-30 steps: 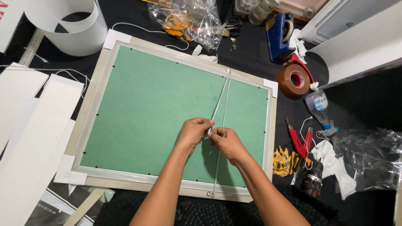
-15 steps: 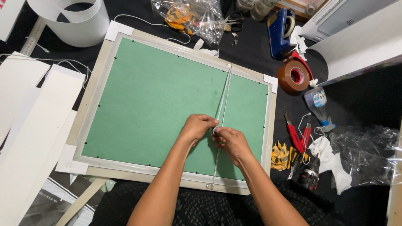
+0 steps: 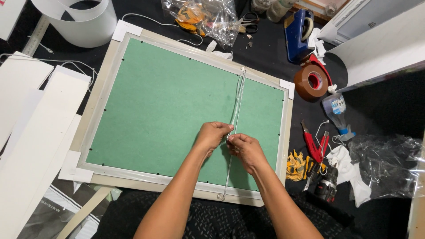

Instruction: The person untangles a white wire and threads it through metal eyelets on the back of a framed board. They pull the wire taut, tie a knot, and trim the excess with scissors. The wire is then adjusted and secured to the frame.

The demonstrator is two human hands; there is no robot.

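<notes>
Here the left hand [image 3: 213, 135] and right hand [image 3: 245, 148] met over the green-backed frame [image 3: 146, 110], fingers of both pinched shut on the white cord [image 3: 238, 102]. The cord ran lengthwise from the frame's far edge to its near edge, passing straight between the hands. Neither hand was nearer; red pliers [image 3: 312, 145] lay to the right.

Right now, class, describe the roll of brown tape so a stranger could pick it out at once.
Start at the big green-backed picture frame lying on the dark table. Just off its upper right corner lies the tape roll. It is the only brown ring there, with a red centre, below the blue tape dispenser and above the small plastic bottle.
</notes>
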